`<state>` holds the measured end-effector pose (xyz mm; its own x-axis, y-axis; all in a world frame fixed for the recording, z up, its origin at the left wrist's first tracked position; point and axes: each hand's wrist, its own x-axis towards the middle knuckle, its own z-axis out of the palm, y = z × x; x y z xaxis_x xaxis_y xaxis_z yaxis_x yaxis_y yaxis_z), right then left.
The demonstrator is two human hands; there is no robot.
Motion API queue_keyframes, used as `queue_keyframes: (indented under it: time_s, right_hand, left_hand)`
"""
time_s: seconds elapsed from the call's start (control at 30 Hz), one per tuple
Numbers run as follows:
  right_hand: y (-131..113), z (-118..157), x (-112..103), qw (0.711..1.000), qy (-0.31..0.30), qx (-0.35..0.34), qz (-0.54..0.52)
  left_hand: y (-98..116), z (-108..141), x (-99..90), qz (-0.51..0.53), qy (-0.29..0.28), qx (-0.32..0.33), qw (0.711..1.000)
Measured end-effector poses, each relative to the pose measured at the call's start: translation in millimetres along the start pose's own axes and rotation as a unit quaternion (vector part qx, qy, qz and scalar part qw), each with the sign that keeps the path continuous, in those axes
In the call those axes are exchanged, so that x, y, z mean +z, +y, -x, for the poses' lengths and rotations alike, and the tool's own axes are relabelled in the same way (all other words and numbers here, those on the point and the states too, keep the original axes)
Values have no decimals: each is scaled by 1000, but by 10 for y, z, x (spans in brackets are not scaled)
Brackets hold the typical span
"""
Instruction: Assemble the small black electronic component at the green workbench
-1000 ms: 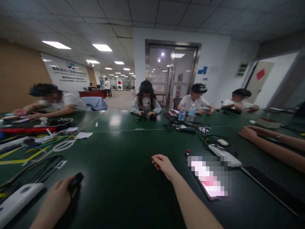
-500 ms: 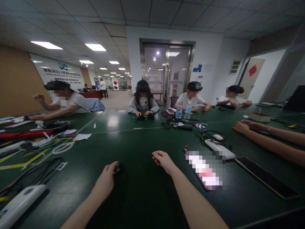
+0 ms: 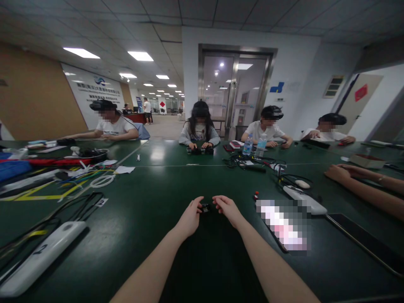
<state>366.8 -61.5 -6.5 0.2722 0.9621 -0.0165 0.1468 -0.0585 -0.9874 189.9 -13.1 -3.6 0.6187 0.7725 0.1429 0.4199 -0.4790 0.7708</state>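
Note:
My left hand (image 3: 191, 216) is closed, its fingertips and thumb gripping a small black object (image 3: 206, 208) with a shiny face; its kind is too small and dark to tell. Just to the right of that object is my right hand (image 3: 227, 210), with fingers curled together and a narrow gap between them and the object. Whatever these right fingers may pinch is hidden. Both hands are low over the dark green table (image 3: 132, 244).
A lit phone (image 3: 280, 227) lies right of my right hand, near a dark tablet-like slab (image 3: 360, 240) and a white power strip (image 3: 304, 200). Another white power strip (image 3: 44, 256) with black cables is at left. Two bottles (image 3: 261, 145) stand farther back. Co-workers sit around the table.
My left hand has moved right with the small black object and is now close to my right hand. The view has turned slightly left. A co-worker at far left has lowered a raised hand.

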Motion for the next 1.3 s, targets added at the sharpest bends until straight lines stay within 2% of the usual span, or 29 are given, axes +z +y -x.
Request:
queue_keyframes:
  time_s: [0.2,0.37,0.47,0.67,0.93,1.07,1.3]
  right_hand:
    - [-28,81,5,996,-38,-42,76]
    - [-130,143,43,978,-81,-107,160]
    - [-144,172,70,970,-93,-111,195]
    - [-122,179,108,962,-86,-112,236]
    - [-140,206,199,946,-43,-143,287]
    - [-135,199,213,942,-41,-142,300]
    - [-167,211,221,950,-51,-128,281]
  left_hand:
    - [-109,-27,-99,62,-6,-17,998]
    - [-118,-48,-60,83,-11,-20,996]
    - [-77,-41,-39,94,-10,-18,995]
    - [-51,-34,-45,97,1,-32,995]
    - [-117,-39,-8,117,-9,9,993]
    - [-105,-24,-22,104,-2,31,994]
    - [-47,-29,-45,46,-5,16,999]
